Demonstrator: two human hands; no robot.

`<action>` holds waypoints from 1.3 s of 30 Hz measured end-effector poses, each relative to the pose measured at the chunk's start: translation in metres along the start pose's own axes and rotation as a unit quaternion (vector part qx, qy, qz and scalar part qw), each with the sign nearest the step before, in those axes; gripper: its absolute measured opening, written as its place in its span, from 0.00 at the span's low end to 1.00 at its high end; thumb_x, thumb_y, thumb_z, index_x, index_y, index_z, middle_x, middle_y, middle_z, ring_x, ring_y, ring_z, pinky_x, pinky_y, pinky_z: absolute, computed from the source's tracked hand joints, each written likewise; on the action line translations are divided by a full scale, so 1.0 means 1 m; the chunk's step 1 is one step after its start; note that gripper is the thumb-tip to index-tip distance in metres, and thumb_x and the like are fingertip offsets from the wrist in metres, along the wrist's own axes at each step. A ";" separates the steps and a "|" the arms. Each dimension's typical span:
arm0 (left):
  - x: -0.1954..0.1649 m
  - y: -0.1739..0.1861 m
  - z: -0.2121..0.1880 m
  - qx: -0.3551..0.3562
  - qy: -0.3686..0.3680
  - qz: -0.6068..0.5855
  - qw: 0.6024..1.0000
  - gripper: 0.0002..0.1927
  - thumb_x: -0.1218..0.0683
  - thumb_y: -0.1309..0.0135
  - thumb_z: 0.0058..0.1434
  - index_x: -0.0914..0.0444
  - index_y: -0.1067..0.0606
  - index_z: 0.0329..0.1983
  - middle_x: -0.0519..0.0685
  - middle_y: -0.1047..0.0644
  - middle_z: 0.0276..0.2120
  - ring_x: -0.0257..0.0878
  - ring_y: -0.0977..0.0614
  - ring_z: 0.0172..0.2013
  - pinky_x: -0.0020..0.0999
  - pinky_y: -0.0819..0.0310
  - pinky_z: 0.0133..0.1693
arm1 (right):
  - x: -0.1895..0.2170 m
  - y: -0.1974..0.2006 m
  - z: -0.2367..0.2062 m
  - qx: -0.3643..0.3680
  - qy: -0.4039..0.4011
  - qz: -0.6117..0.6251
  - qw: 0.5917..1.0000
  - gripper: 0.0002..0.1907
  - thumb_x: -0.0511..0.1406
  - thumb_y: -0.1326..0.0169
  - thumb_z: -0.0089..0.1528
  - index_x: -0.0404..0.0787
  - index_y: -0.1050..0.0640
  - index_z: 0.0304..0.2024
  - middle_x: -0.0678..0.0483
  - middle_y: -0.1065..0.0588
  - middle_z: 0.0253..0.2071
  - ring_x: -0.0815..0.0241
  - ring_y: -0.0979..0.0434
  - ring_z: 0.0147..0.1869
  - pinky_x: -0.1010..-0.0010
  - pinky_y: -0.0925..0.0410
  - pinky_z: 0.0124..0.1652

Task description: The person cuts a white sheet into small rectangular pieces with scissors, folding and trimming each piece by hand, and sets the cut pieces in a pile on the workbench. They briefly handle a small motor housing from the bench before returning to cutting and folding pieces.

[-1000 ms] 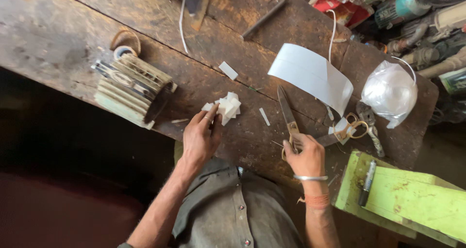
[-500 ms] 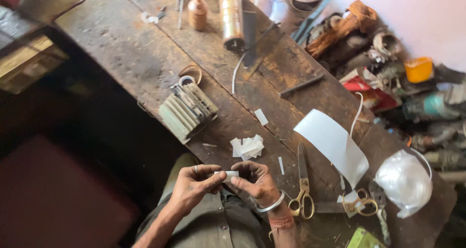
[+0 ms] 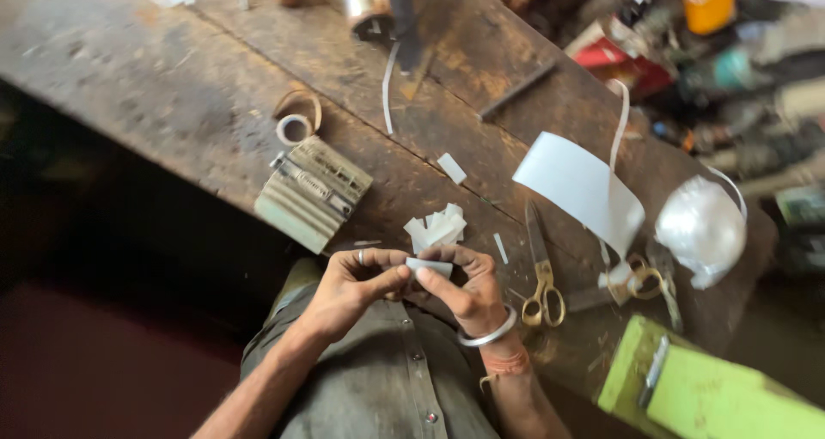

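Just below the pile of paper scraps (image 3: 436,227), our left hand (image 3: 348,289) and right hand (image 3: 468,295) meet, wrists bent inward. Fingers of both pinch one small white paper strip (image 3: 429,267) between them, scissors (image 3: 541,267) lying right of the pile.

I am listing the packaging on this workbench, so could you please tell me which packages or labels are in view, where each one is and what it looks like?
Crumpled clear plastic bag: right end of the wooden bench, rounded, whitish.
Red flat packet: far right among blurred clutter, with light markings.
Orange tub: top right corner, blurred.
Green flat box: bottom right, below the bench edge, lime green.
No screens or signs show.
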State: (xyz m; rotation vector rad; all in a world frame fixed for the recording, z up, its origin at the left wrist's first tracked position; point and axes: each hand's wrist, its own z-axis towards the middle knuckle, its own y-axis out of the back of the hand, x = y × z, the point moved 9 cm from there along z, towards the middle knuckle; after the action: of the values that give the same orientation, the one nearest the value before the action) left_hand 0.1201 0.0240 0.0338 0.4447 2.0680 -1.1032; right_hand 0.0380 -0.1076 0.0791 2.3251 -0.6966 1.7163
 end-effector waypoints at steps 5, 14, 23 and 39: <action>0.008 0.006 -0.002 0.069 0.132 -0.184 0.972 0.15 0.52 0.46 0.63 0.67 0.18 0.43 0.50 0.17 0.31 0.37 0.16 0.33 0.30 0.21 0.37 | 0.005 -0.013 -0.007 -0.071 -0.048 -0.001 0.996 0.11 0.30 0.37 0.58 0.30 0.17 0.42 0.51 0.18 0.32 0.65 0.21 0.32 0.75 0.27 0.34; -0.008 0.012 -0.018 0.131 0.070 0.031 0.988 0.11 0.55 0.41 0.64 0.68 0.16 0.42 0.47 0.17 0.32 0.33 0.18 0.32 0.28 0.21 0.37 | 0.003 -0.031 -0.045 -0.155 0.023 -0.141 0.977 0.08 0.28 0.38 0.54 0.33 0.17 0.37 0.52 0.17 0.32 0.66 0.18 0.36 0.77 0.27 0.38; -0.079 -0.016 -0.044 0.126 -0.152 0.241 0.950 0.08 0.60 0.35 0.62 0.64 0.16 0.44 0.49 0.18 0.32 0.38 0.16 0.33 0.29 0.21 0.35 | -0.037 -0.035 -0.090 -0.229 0.169 0.000 0.959 0.09 0.18 0.42 0.57 0.29 0.19 0.40 0.47 0.20 0.40 0.62 0.20 0.42 0.75 0.28 0.42; -0.084 -0.031 -0.059 -0.012 -0.298 0.364 0.882 0.07 0.66 0.38 0.60 0.64 0.19 0.41 0.51 0.19 0.34 0.44 0.16 0.34 0.35 0.21 0.34 | -0.073 -0.005 -0.035 -0.009 0.077 0.125 0.989 0.10 0.17 0.43 0.56 0.30 0.18 0.38 0.48 0.19 0.38 0.59 0.19 0.43 0.71 0.26 0.45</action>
State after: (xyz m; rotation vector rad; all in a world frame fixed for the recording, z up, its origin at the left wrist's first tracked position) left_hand 0.1308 0.0576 0.1348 0.6926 1.1978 -0.6321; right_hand -0.0063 -0.0702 0.0226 2.1388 -1.0033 1.9589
